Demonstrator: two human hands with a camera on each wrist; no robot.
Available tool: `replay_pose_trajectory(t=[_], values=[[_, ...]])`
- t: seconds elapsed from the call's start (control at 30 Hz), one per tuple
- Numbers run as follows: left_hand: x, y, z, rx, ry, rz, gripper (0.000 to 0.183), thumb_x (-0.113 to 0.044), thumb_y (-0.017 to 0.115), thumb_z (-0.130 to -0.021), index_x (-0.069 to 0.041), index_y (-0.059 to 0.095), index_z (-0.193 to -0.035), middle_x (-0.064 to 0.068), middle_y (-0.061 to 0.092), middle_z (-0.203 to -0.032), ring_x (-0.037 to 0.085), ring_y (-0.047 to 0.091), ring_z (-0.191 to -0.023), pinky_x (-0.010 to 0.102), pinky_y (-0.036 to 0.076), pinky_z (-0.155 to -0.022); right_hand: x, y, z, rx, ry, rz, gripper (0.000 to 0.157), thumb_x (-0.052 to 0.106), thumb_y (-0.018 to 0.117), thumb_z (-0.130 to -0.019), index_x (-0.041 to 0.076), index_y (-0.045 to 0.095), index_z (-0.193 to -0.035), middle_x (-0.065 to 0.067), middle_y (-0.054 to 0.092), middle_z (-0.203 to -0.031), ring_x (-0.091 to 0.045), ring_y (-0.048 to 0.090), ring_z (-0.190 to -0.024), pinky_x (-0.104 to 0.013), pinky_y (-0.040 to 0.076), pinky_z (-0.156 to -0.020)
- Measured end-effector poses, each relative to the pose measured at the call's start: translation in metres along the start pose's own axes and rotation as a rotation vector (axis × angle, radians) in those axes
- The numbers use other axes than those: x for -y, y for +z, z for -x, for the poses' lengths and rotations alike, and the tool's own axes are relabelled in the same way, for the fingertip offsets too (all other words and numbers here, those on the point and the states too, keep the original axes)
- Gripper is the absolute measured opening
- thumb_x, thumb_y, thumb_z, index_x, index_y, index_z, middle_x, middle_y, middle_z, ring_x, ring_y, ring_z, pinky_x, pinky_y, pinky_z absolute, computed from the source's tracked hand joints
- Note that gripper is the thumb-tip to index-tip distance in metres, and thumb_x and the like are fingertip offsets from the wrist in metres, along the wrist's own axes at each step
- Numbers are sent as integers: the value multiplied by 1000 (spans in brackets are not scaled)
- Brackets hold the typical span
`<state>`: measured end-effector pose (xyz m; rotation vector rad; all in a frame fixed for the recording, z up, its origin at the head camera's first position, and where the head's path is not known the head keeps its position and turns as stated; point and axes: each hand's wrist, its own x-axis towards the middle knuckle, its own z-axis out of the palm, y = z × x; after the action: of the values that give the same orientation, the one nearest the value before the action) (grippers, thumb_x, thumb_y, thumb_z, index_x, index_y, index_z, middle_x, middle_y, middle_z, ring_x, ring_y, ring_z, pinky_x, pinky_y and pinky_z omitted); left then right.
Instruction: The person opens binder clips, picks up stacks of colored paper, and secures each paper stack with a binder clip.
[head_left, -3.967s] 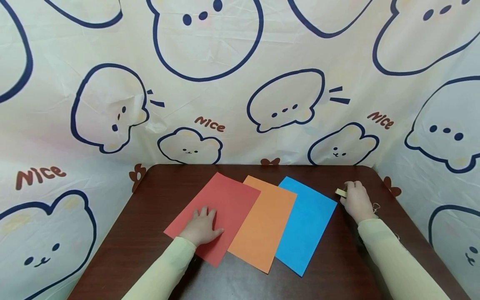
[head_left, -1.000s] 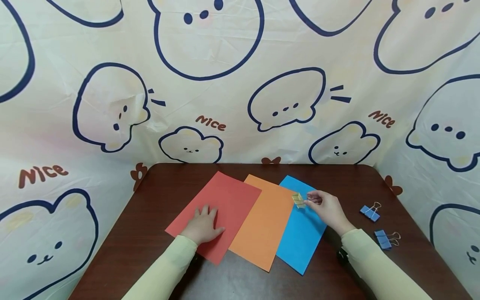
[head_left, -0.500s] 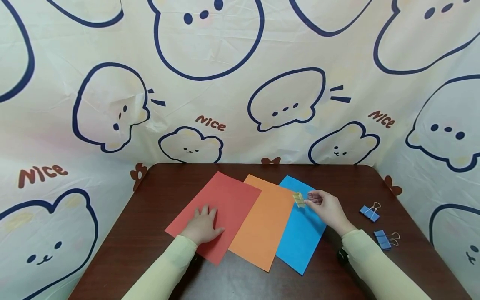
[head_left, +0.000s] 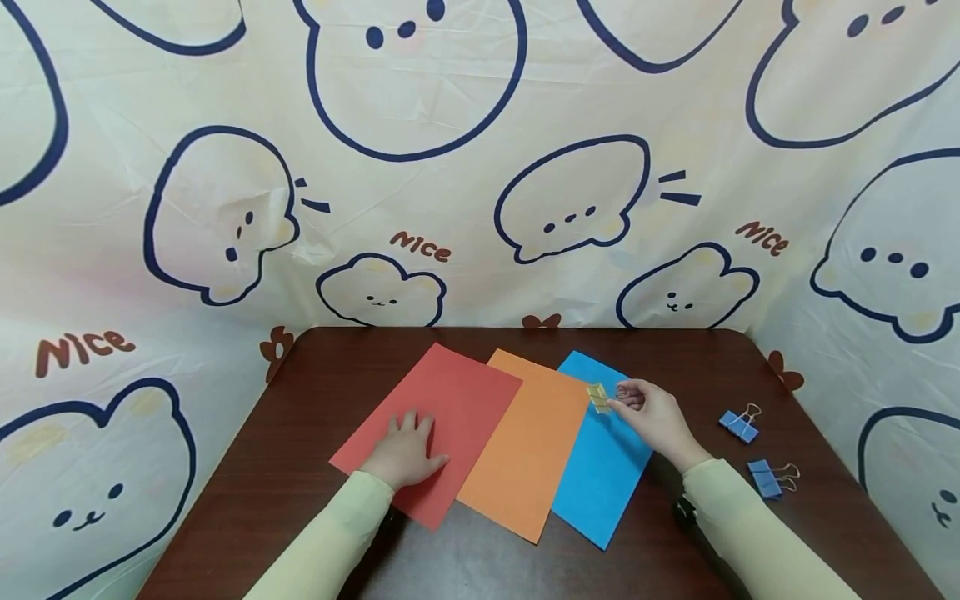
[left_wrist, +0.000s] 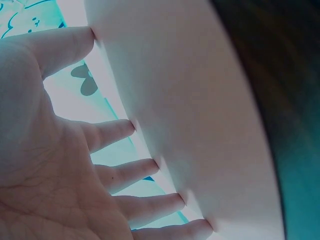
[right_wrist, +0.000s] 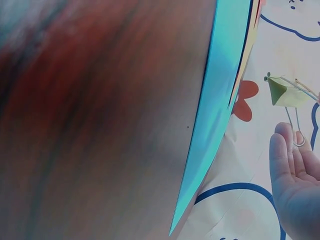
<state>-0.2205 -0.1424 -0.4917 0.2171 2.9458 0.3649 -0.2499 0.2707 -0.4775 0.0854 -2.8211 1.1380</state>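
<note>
In the head view, my left hand [head_left: 403,457] rests with spread fingers on a red sheet of paper [head_left: 457,392]. The left wrist view shows its fingertips [left_wrist: 150,165] touching that sheet. Over the blue sheet [head_left: 600,492] my right hand [head_left: 660,425] holds a yellow binder clip [head_left: 598,398] between thumb and fingers. The right wrist view has the clip [right_wrist: 287,94] raised above the paper, the fingers at one of its wire handles [right_wrist: 298,142]. An orange sheet [head_left: 525,458] lies between the red and blue ones, fanned out and partly overlapped by the red.
Two blue binder clips, an upper one [head_left: 740,426] and a lower one [head_left: 767,479], lie on the dark brown table [head_left: 360,367] to the right of the papers. A patterned cloth [head_left: 465,192] hangs behind the table and along both sides.
Since four seconds ago, my right hand has carried the yellow clip left from the table's right side to over the blue sheet, uncovering the blue clips. Over the last second both hands stay nearly still.
</note>
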Motion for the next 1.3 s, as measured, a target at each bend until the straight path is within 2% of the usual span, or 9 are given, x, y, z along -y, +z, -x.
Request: replay_pose_trajectory(t=[0.77, 1.03, 1.3], values=[[0, -4, -1, 23, -1, 23, 78, -43, 76, -91, -3, 46, -150, 26, 39, -152, 52, 38, -138, 60, 56, -91, 5, 2, -2, 8, 9, -5, 47, 27, 72, -98, -5, 60, -131, -21, 68, -119, -31, 68, -105, -45, 60, -91], [-1, -7, 0, 27, -2, 31, 77, -42, 78, -90, -3, 47, -149, 26, 40, -150, 51, 40, -136, 59, 56, -91, 3, 4, -4, 18, 21, -19, 51, 30, 74, -97, -4, 59, -132, -20, 68, -119, -29, 67, -105, -43, 60, -90], [-1, -8, -1, 29, 6, 20, 77, -42, 78, -89, -3, 48, -148, 25, 43, -148, 49, 42, -134, 58, 57, -91, 5, 7, -5, 32, -16, -44, 51, 27, 78, -94, -2, 60, -131, -19, 67, -120, -31, 67, -108, -46, 58, -94]])
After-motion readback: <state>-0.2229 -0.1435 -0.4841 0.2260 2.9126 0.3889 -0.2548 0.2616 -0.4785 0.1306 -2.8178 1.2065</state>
